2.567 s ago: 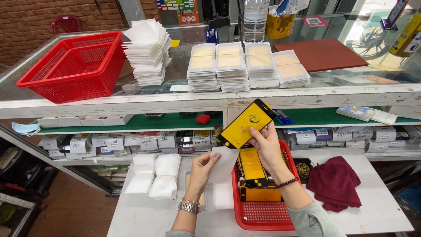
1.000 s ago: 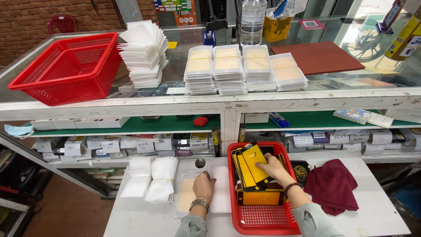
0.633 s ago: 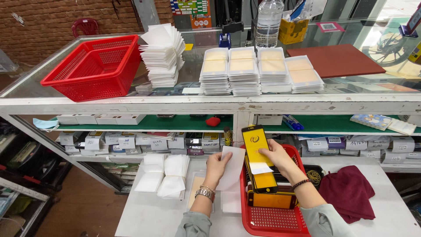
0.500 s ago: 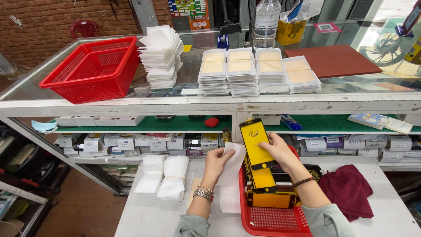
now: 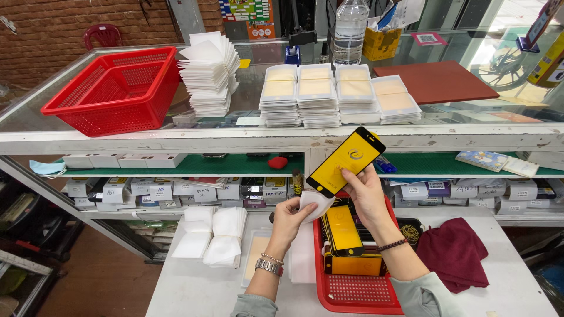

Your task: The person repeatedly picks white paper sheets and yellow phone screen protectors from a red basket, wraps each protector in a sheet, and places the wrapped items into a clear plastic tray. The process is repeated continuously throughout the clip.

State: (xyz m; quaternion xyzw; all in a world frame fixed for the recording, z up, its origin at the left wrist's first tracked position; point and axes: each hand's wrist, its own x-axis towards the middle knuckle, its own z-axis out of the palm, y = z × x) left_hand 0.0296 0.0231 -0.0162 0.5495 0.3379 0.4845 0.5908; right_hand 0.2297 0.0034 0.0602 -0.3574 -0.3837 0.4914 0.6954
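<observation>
Fingers of the right hand grip a flat, glossy yellow-and-black rectangular screen protector, tilted; the left hand pinches a thin white paper sleeve above the red perforated plastic tray.

Card: glossy yellow face, black rim, smooth, stiff.
Sleeve: thin white paper, matt, bending in the left hand.
Tray: red plastic, perforated floor, slight sheen.
Basket: red plastic mesh, shiny.
Cloth: maroon fabric, soft, creased, matt.
Watch: metal band, bright and polished.
Counter: glass top, reflective; frame painted white, chipped.
Bottle: clear plastic.
</observation>
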